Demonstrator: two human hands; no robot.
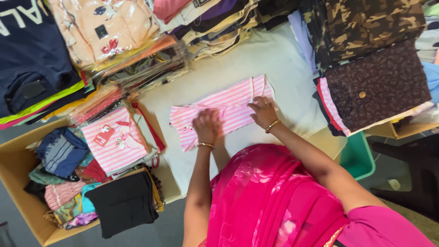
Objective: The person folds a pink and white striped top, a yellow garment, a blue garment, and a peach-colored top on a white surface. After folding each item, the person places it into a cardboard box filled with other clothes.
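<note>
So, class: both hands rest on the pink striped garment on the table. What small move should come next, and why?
Probably sweep the left hand leftwards along the pink striped garment while the right hand pins it: the cloth lies flat but its left end looks slightly rumpled.

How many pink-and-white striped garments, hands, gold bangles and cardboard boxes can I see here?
Pink-and-white striped garments: 2, the flat one under both hands and the folded one at the side
Hands: 2, left hand, right hand
Gold bangles: 2, and
Cardboard boxes: 1
Total: 7
</note>
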